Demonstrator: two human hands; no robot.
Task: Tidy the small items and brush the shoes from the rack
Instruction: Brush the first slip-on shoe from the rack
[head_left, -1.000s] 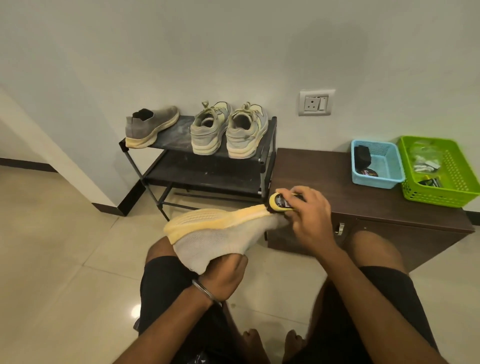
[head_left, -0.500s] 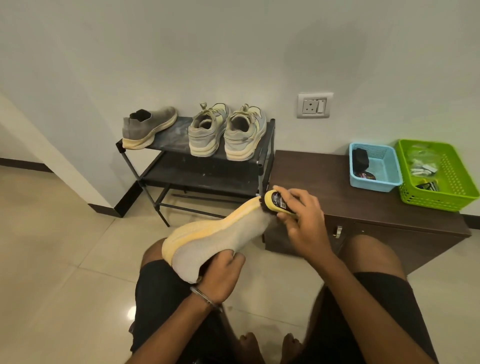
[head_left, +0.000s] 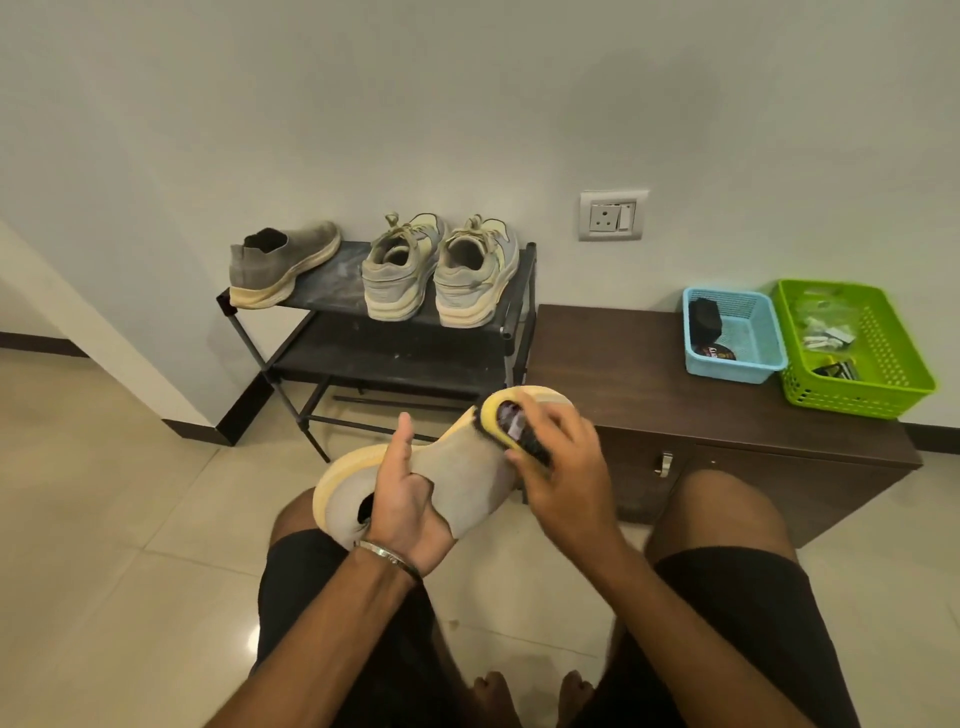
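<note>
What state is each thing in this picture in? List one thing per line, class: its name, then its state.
Grey shoe: held off the floor, being brushed.
Brush: bristles against the grey shoe.
Left hand: grips the grey shoe.
Right hand: holds the brush.
Single grey shoe: on the rack's top shelf.
Laced pair: on the top shelf, heels toward the camera.
Blue basket: holds dark items.
Green basket: holds small items.

grey shoe (head_left: 467, 480) tilted, brush (head_left: 511, 423) on it

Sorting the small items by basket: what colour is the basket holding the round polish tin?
Light blue basket, clearest in the head view, its only view.
</note>
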